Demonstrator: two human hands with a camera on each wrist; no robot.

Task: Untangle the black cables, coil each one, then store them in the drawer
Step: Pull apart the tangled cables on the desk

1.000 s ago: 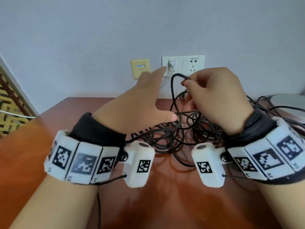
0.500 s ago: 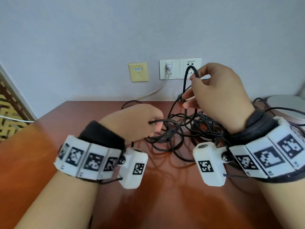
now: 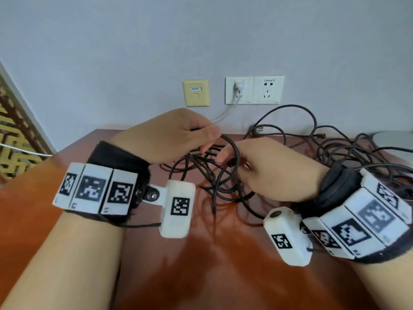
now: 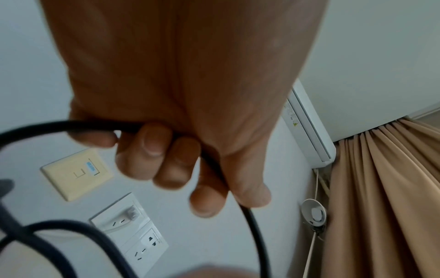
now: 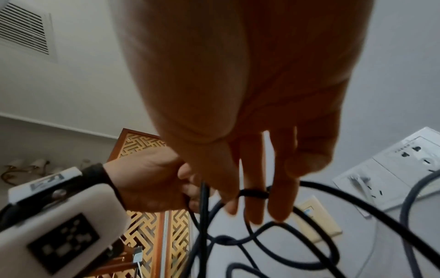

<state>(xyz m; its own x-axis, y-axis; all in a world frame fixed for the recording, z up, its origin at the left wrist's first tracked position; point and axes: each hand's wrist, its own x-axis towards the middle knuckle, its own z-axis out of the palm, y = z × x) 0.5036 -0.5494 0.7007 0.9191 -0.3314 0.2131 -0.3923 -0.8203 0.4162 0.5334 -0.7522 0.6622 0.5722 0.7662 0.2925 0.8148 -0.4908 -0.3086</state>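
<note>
A tangle of black cables [image 3: 223, 189] lies on the reddish-brown table [image 3: 201, 265] below the wall sockets. My left hand [image 3: 205, 139] is raised over the tangle's left side. In the left wrist view its fingers [image 4: 152, 150] curl round a black cable [image 4: 254, 229] that runs through the fist. My right hand [image 3: 225, 156] is just to its right, with a cable loop [image 3: 234, 153] passing over it. In the right wrist view the right hand [image 5: 273, 180] has fairly straight fingers with one strand [image 5: 252, 193] across them, the thumb apart. No drawer is in view.
More black cable [image 3: 335, 148] spreads to the right toward a white round object [image 3: 393, 142]. On the wall are a double socket [image 3: 268, 90] with a white plug [image 3: 239, 86] and a beige plate [image 3: 196, 93]. A gold lattice screen [image 3: 13, 142] stands at the left.
My left hand went from reaching at the wall to gripping a cable and lifting it. My right hand came down from socket height toward the left hand, its pinch loosened.
</note>
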